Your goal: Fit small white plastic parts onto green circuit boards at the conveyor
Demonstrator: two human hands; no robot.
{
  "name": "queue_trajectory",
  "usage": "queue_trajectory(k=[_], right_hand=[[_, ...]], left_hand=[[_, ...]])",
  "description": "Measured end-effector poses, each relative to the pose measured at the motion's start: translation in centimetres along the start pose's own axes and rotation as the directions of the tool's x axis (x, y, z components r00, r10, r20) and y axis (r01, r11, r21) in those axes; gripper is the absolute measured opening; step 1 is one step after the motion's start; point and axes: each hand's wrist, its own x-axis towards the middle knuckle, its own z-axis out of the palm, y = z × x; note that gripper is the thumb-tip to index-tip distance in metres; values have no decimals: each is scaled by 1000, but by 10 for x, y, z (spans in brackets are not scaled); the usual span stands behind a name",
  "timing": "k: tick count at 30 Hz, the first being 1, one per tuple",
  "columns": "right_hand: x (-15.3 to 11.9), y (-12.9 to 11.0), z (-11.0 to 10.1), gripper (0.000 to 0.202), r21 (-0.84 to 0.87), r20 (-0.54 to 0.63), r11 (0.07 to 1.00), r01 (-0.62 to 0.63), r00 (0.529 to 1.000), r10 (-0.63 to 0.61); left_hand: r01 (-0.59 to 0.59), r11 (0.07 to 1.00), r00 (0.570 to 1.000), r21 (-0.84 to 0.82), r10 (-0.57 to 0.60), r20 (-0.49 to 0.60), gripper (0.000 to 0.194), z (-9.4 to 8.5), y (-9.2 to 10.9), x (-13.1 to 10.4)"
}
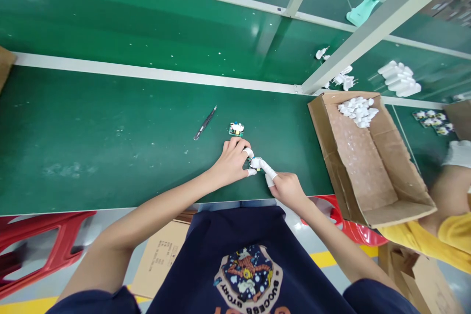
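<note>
My left hand (pixel 233 161) pinches a small circuit board (pixel 254 163) between thumb and index finger near the table's front edge. White finger cots cover those fingertips. My right hand (pixel 288 187) comes in from the right with its index finger stretched out, the tip touching the white part on top of the board. Its thumb, also in a white cot, is apart from that finger, and the other fingers curl in. Just beyond my left hand lies a second circuit board (pixel 236 129) with white and yellow parts. Black tweezers (pixel 205 123) rest to its left.
At the right stands an open cardboard box (pixel 368 171) with small white plastic pieces (pixel 358 110) in its far end. White plug housings (pixel 344 78) and more circuit boards (pixel 434 121) lie beyond it. A metal post (pixel 353 41) rises behind. A co-worker's gloved hand (pixel 458 153) shows at the right edge.
</note>
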Motion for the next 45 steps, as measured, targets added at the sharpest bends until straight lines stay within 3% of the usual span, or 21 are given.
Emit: queue_trajectory(k=[4, 8, 16, 22, 25, 29, 33, 41, 45], right_hand=[[2, 8, -1, 31, 98, -71, 995, 36, 997, -29], [13, 9, -6, 52, 263, -204, 964, -23, 976, 79], [39, 6, -8, 44, 316, -132, 936, -155, 970, 205], [41, 11, -4, 44, 327, -138, 931, -161, 967, 216], [40, 9, -3, 47, 306, -156, 939, -154, 965, 209], [40, 6, -3, 50, 256, -184, 955, -148, 963, 199], [40, 5, -3, 51, 254, -187, 957, -143, 963, 194], [40, 5, -2, 51, 254, -222, 959, -126, 957, 185], [41, 4, -1, 53, 264, -231, 956, -128, 954, 192]], left_hand=[[-54, 998, 999, 36, 54, -5, 28, -2, 1, 0], [-49, 998, 999, 35, 50, -14, 23, -4, 3, 1], [-17, 999, 999, 35, 18, -47, 26, -5, -1, 4], [-9, 999, 997, 34, 11, -82, 40, -9, -7, 5], [-58, 996, 994, 65, 64, -85, 47, -7, -9, 7], [-162, 982, 984, 97, 168, -65, 28, -1, -10, 10], [-208, 973, 968, 103, 220, -120, 17, 3, -11, 11], [-185, 978, 965, 92, 198, -173, 30, 5, -9, 10], [-193, 977, 967, 86, 204, -150, 24, 6, -9, 11]])
